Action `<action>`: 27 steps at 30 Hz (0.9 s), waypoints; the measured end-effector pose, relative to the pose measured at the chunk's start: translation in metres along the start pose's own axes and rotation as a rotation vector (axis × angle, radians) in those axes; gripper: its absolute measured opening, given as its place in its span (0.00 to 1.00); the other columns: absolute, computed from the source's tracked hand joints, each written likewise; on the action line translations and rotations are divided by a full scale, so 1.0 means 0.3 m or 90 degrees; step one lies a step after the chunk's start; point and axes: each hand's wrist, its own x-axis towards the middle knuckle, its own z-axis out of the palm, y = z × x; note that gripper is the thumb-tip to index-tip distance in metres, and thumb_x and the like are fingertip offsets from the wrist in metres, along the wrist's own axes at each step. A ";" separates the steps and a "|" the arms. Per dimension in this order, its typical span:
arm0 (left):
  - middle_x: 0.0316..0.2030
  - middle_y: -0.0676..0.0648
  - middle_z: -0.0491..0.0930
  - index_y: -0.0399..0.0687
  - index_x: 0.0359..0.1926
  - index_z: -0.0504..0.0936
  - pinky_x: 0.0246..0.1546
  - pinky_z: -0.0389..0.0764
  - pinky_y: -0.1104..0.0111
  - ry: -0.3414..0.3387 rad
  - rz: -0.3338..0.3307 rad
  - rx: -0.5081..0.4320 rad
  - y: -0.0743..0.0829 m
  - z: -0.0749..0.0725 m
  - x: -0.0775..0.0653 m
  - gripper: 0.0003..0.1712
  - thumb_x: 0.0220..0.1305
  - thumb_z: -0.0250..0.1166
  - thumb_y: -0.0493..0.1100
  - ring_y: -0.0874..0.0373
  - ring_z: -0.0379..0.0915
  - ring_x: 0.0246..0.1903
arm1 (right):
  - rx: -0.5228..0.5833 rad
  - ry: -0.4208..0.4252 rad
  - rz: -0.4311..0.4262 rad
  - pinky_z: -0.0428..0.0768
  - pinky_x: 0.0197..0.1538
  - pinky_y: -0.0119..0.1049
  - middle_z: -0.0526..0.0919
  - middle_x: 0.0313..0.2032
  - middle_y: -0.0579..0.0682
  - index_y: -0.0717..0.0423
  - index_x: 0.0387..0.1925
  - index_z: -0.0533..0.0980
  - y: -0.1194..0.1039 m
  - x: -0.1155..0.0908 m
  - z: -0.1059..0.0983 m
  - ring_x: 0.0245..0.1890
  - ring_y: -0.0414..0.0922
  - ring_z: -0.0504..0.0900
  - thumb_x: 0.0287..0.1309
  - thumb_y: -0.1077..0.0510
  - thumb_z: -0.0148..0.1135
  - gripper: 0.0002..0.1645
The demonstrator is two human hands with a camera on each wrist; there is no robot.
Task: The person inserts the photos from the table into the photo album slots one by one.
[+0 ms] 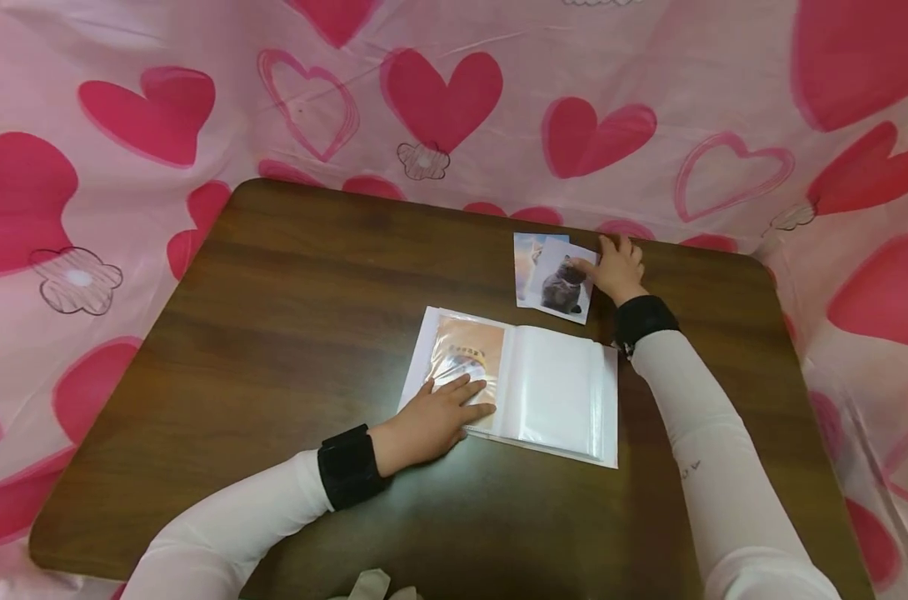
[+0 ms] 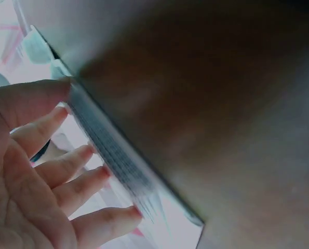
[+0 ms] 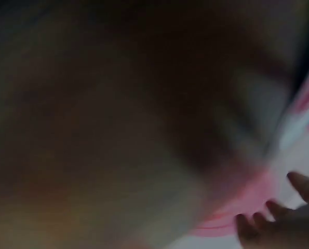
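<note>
An open photo album (image 1: 555, 392) with clear sleeves lies on the table. Its left page holds an orange-toned picture (image 1: 475, 337) under shiny plastic; the facing sleeve looks white. My left hand (image 1: 427, 421) rests on that left page, fingers spread over the picture's lower part. In the left wrist view, the fingertips meet the album's layered pages (image 2: 115, 150). Beyond the album, a cat photo (image 1: 561, 287) overlaps a second, pastel picture (image 1: 524, 267). My right hand (image 1: 621, 268) is at the cat photo's right edge, thumb over it and other fingers extended past it.
The brown wooden table (image 1: 289, 333) has rounded corners. A pink curtain with hearts (image 1: 596, 137) hangs behind its far edge and along the sides. A pale object (image 1: 370, 585) shows at the near edge. The right wrist view is dark and blurred.
</note>
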 end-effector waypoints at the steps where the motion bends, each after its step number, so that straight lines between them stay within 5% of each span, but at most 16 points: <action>1: 0.68 0.42 0.64 0.57 0.65 0.71 0.55 0.68 0.37 0.002 0.001 -0.004 -0.001 0.002 0.000 0.28 0.64 0.61 0.43 0.46 0.55 0.67 | -0.007 -0.024 0.021 0.43 0.63 0.72 0.38 0.70 0.74 0.64 0.73 0.46 0.024 0.000 0.000 0.67 0.71 0.36 0.60 0.37 0.54 0.53; 4: 0.68 0.43 0.65 0.57 0.65 0.72 0.55 0.67 0.37 0.011 -0.003 -0.009 -0.008 0.004 0.001 0.28 0.63 0.61 0.49 0.47 0.55 0.67 | -0.014 -0.052 0.025 0.36 0.63 0.73 0.31 0.70 0.74 0.65 0.73 0.45 0.059 -0.008 0.004 0.67 0.70 0.28 0.60 0.36 0.53 0.54; 8: 0.67 0.44 0.67 0.58 0.63 0.75 0.55 0.67 0.38 0.030 -0.025 -0.019 -0.028 0.000 -0.007 0.25 0.64 0.60 0.50 0.48 0.57 0.66 | 0.000 0.018 -0.014 0.38 0.64 0.71 0.39 0.70 0.74 0.68 0.66 0.58 0.051 -0.015 0.015 0.68 0.68 0.32 0.57 0.42 0.61 0.47; 12: 0.65 0.43 0.70 0.55 0.60 0.77 0.53 0.70 0.38 0.055 -0.037 -0.036 -0.049 -0.002 -0.016 0.23 0.65 0.59 0.50 0.49 0.62 0.64 | 0.050 0.063 -0.001 0.50 0.62 0.68 0.52 0.64 0.76 0.67 0.62 0.57 0.026 -0.023 0.024 0.64 0.68 0.45 0.54 0.49 0.67 0.44; 17: 0.62 0.41 0.73 0.51 0.57 0.80 0.47 0.74 0.39 0.088 -0.050 -0.033 -0.065 -0.008 -0.015 0.22 0.63 0.61 0.49 0.48 0.67 0.60 | 0.127 0.060 0.006 0.70 0.44 0.58 0.74 0.41 0.77 0.63 0.63 0.50 0.002 -0.046 0.013 0.41 0.67 0.71 0.56 0.62 0.65 0.42; 21: 0.59 0.38 0.75 0.48 0.57 0.79 0.43 0.75 0.40 0.107 -0.058 -0.010 -0.048 -0.029 0.007 0.23 0.62 0.62 0.49 0.46 0.70 0.58 | 0.157 0.061 -0.006 0.69 0.35 0.51 0.75 0.26 0.69 0.56 0.71 0.42 -0.005 -0.067 -0.016 0.27 0.60 0.71 0.56 0.68 0.63 0.51; 24: 0.60 0.37 0.73 0.46 0.60 0.76 0.48 0.74 0.41 0.105 -0.031 0.032 -0.016 -0.035 0.045 0.26 0.63 0.61 0.50 0.45 0.67 0.59 | 0.230 0.016 0.009 0.73 0.48 0.55 0.74 0.48 0.77 0.50 0.74 0.28 0.001 -0.075 -0.036 0.44 0.65 0.74 0.54 0.71 0.63 0.64; 27: 0.66 0.37 0.67 0.47 0.65 0.71 0.54 0.72 0.44 0.082 0.018 0.075 0.025 -0.025 0.104 0.29 0.64 0.59 0.51 0.45 0.59 0.65 | 0.365 -0.063 0.064 0.68 0.60 0.54 0.51 0.69 0.74 0.50 0.72 0.20 0.011 -0.088 -0.045 0.63 0.64 0.61 0.55 0.73 0.60 0.67</action>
